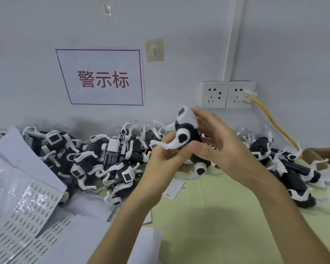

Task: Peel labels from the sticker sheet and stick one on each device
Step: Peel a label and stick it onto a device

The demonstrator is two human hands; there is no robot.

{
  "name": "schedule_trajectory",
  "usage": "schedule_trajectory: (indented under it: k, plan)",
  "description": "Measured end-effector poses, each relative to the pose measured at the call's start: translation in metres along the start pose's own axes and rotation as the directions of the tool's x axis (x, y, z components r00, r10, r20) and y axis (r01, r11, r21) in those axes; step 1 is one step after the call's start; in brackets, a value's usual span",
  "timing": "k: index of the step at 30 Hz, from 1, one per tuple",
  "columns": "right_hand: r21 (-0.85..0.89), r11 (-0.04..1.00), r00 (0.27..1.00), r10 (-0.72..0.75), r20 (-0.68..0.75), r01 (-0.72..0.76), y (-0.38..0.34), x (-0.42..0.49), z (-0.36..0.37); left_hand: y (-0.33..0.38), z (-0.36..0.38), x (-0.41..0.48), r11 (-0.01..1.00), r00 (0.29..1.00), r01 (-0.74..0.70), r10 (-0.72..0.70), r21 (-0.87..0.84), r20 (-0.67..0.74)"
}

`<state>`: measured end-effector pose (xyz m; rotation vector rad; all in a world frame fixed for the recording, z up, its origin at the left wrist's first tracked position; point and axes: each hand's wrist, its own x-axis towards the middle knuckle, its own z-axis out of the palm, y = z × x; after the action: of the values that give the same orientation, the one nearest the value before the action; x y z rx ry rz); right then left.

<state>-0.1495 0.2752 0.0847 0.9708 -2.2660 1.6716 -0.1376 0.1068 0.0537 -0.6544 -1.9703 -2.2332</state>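
Note:
A black-and-white robot-dog device (187, 133) is held up above the yellow-green table (217, 216), near the middle of the view. My right hand (215, 143) grips its body from the right, with the thumb underneath. My left hand (164, 161) holds it from below left, fingers curled at one white leg. Sticker sheets (25, 212) printed with rows of small labels lie at the lower left. I cannot tell whether a label is on my fingers.
A heap of similar devices (107, 157) lies along the wall to the left, another pile (293, 168) to the right. A cardboard box (324, 155) stands at the right edge. A small paper card (173, 189) lies under my hands. Wall sockets (227, 95) carry a yellow cable (272, 121).

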Motion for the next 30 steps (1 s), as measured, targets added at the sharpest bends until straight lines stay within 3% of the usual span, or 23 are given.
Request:
schedule_trajectory:
  k: [3,11,15,19,22,30]
  plan:
    - [0.005,0.999,0.997,-0.033,-0.069,0.034,0.000,0.001,0.003,-0.001,0.002,0.000,0.993,0.998,-0.006,-0.001,0.114,0.061]
    - [-0.042,0.994,0.966,-0.107,-0.237,0.100,0.006,0.001,0.012,0.000,0.005,-0.002,0.985,0.993,-0.015,-0.005,0.174,0.116]
    - [-0.009,0.999,0.985,-0.052,-0.163,0.051,0.008,0.004,0.019,0.000,0.000,0.000,0.978,0.997,0.025,-0.040,0.205,0.069]
    - [0.120,0.992,0.995,0.042,-0.094,-0.031,0.013,0.004,0.019,0.001,-0.003,0.000,0.995,0.994,0.099,-0.099,-0.001,-0.053]
    - [0.054,0.998,0.992,0.033,-0.119,-0.026,0.012,0.006,0.014,0.005,-0.008,0.001,0.976,0.984,0.123,-0.144,-0.179,-0.109]
    - [0.007,0.998,0.994,-0.067,-0.082,0.068,0.008,0.005,0.022,0.018,-0.019,0.002,0.957,0.966,0.133,-0.184,-0.259,-0.183]
